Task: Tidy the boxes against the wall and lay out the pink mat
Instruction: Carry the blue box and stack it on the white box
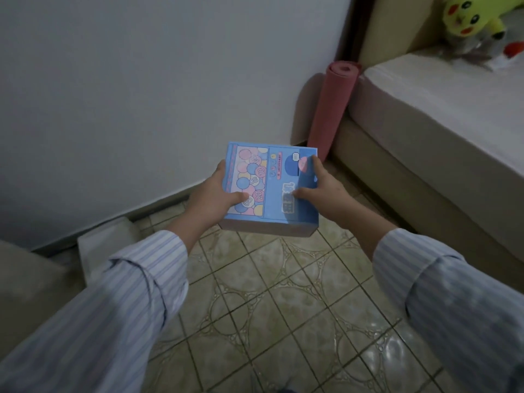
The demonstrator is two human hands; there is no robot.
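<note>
A blue box (pixel 279 177) printed with numbered pastel balls is held flat in the air above the tiled floor, near the wall. My left hand (pixel 215 194) grips its left edge, thumb on top. My right hand (pixel 320 191) grips its right edge, fingers spread over the lid. A rolled pink mat (pixel 330 109) stands upright in the corner, leaning between the wall and the bed. A white box (pixel 106 242) sits on the floor against the wall at the lower left.
A bed (pixel 442 114) with a pale mattress and beige frame fills the right side; a yellow plush toy (pixel 470 15) lies on it. A beige upholstered piece (pixel 25 282) stands at the left edge. Patterned floor tiles (pixel 272 307) spread below my arms.
</note>
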